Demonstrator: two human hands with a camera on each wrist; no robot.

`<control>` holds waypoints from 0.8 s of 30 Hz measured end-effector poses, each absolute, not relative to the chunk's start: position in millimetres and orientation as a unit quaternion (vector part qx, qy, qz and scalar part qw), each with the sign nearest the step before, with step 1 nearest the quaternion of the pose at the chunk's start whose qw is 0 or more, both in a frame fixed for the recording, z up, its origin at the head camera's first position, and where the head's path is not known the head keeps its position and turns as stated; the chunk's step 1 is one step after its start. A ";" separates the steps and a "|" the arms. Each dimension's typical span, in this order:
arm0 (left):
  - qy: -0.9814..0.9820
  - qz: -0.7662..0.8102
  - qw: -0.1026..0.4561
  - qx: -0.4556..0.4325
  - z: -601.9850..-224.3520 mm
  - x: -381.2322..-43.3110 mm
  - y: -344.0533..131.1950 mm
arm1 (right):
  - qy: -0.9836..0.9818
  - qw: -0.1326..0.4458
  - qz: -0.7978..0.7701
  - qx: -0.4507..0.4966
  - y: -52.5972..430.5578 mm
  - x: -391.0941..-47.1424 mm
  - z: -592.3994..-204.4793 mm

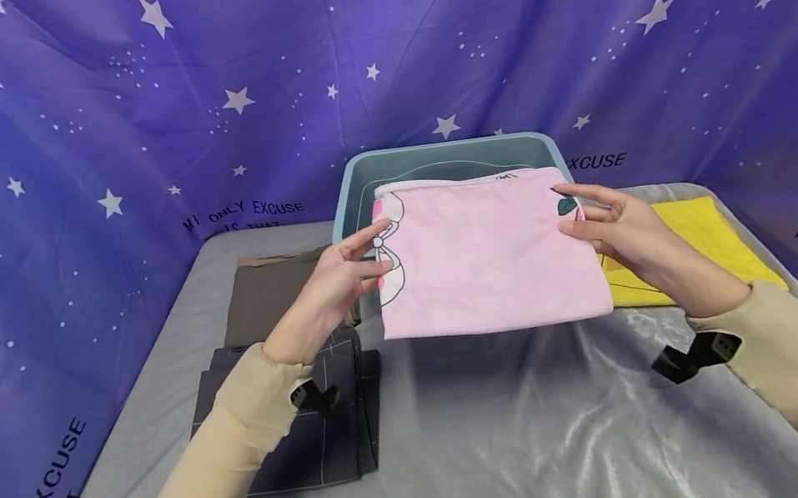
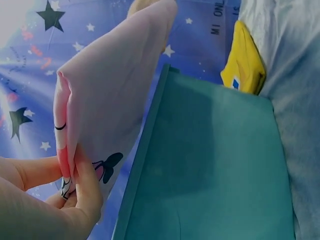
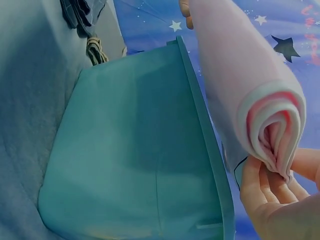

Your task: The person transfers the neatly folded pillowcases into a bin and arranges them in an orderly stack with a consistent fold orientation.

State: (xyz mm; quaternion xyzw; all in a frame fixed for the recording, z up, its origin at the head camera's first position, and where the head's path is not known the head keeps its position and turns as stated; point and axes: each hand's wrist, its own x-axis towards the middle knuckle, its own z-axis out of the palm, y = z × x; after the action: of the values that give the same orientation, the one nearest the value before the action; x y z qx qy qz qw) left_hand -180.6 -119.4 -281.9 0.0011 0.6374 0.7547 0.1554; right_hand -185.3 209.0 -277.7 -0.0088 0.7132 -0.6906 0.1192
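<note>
A folded pink cloth (image 1: 484, 259) with printed figures at its sides is held up between both hands, in front of and above a teal plastic bin (image 1: 447, 150). My left hand (image 1: 343, 282) pinches its left edge, thumb on one face and fingers on the other. The right hand (image 1: 611, 225) grips the opposite edge the same way. Rolled or folded layers of the pink cloth (image 3: 272, 120) show at its end in the right wrist view. Beneath it, the bin's wall (image 2: 215, 160) fills much of the left wrist view. The cloth hides most of the bin in the head view.
Left of the bin lies a folded brown cloth (image 1: 269, 295), with dark checked folded cloth (image 1: 331, 426) nearer the front. A folded yellow cloth (image 1: 716, 245) lies on the right. All rest on a grey covered surface (image 1: 517, 452), and a purple starry curtain (image 1: 343, 54) hangs behind.
</note>
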 end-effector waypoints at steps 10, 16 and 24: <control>0.660 0.735 0.154 -0.013 -279.0 -199.6 -116.7 | 0.705 0.134 -0.697 0.005 208.0 -201.1 -272.2; 0.662 0.732 0.159 -0.014 -278.7 -210.1 -116.7 | 0.694 0.140 -0.706 0.004 207.6 -209.3 -269.3; 0.660 0.735 0.151 -0.023 -275.9 -224.0 -116.2 | 0.705 0.141 -0.694 0.023 205.2 -220.3 -264.1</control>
State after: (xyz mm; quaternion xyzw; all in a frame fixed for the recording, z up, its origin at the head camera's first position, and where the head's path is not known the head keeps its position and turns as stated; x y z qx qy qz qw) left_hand -224.0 -116.2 -275.9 -0.0228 0.6603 0.7353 0.1508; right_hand -220.3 205.2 -264.1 0.0230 0.7052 -0.6945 0.1411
